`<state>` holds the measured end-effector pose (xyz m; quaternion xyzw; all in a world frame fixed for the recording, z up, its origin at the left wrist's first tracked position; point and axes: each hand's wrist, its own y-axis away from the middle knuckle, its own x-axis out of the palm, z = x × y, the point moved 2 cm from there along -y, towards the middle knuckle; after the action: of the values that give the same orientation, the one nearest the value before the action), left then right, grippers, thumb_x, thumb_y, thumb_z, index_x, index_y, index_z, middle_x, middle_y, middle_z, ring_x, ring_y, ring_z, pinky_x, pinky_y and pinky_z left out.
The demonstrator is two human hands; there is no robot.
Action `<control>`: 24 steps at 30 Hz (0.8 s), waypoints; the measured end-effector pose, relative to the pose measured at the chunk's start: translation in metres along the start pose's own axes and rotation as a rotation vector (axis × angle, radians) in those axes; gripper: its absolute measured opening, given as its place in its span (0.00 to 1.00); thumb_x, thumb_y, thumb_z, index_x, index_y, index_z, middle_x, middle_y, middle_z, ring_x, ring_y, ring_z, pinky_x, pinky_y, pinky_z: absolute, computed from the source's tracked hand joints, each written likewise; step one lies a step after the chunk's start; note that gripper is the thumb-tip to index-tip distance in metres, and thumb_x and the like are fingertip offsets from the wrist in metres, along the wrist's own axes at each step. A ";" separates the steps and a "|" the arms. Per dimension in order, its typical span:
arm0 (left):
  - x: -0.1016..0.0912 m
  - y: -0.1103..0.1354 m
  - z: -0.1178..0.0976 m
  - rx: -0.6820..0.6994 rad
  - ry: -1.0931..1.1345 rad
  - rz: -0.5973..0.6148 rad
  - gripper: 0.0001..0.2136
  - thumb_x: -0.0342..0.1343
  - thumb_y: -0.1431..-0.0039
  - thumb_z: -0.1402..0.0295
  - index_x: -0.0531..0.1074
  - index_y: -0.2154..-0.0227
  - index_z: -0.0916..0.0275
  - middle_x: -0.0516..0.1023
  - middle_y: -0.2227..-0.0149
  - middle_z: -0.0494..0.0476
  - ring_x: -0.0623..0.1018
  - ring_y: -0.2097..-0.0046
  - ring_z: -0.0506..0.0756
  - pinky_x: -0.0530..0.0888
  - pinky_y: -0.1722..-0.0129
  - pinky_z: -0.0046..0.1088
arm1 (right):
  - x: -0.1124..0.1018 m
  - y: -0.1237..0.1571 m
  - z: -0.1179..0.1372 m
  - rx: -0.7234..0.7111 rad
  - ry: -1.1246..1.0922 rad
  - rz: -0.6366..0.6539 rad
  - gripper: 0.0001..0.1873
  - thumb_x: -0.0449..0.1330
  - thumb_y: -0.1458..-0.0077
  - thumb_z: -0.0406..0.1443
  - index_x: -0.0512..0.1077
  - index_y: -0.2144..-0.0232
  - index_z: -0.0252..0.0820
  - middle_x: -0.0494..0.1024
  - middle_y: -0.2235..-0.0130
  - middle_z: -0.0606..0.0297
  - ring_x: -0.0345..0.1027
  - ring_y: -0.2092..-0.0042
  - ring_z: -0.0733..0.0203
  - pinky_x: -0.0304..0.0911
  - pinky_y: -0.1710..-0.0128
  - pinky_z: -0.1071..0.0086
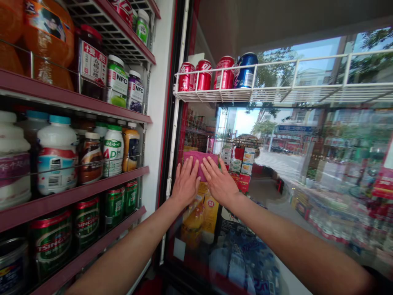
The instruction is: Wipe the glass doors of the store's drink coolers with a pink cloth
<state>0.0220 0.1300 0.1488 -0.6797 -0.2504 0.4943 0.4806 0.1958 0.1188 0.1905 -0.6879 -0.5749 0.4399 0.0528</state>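
Observation:
A pink cloth (200, 159) lies flat against the inside glass of the open fridge door (307, 172). My left hand (185, 183) presses on the cloth's lower left part with its fingers stretched out. My right hand (220, 182) lies beside it, fingers spread, covering the cloth's lower right part. Both hands are flat on the cloth and touch each other at the thumbs.
A white wire door rack (276, 92) above my hands carries three red cans (204, 75) and one blue can (245, 69). On my left, red fridge shelves (92, 184) hold bottles, jars and green beer cans (87, 221). The glass reflects a street and shop goods.

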 end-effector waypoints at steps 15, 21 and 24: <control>-0.029 -0.064 0.076 0.048 -0.173 0.033 0.36 0.42 0.26 0.60 0.46 0.22 0.75 0.44 0.18 0.76 0.44 0.17 0.67 0.41 0.20 0.58 | -0.008 -0.114 -0.004 -0.039 0.199 0.075 0.45 0.57 0.26 0.51 0.50 0.22 0.28 0.45 0.18 0.51 0.35 0.17 0.43 0.33 0.18 0.38; -0.028 -0.065 0.071 0.047 -0.182 0.026 0.37 0.43 0.26 0.59 0.44 0.21 0.70 0.44 0.18 0.76 0.45 0.17 0.69 0.43 0.21 0.62 | -0.012 -0.105 -0.008 -0.016 0.199 0.099 0.47 0.55 0.26 0.53 0.47 0.21 0.30 0.41 0.18 0.52 0.32 0.17 0.45 0.32 0.18 0.40; -0.025 -0.064 0.059 0.043 -0.180 0.027 0.37 0.43 0.26 0.57 0.42 0.20 0.68 0.43 0.18 0.76 0.46 0.17 0.70 0.43 0.21 0.63 | -0.017 -0.092 -0.016 -0.018 0.173 0.079 0.44 0.55 0.25 0.52 0.49 0.21 0.33 0.43 0.18 0.52 0.32 0.17 0.45 0.31 0.18 0.39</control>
<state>-0.0325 0.1604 0.2145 -0.6255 -0.2728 0.5650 0.4638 0.1391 0.1424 0.2625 -0.7461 -0.5445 0.3751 0.0786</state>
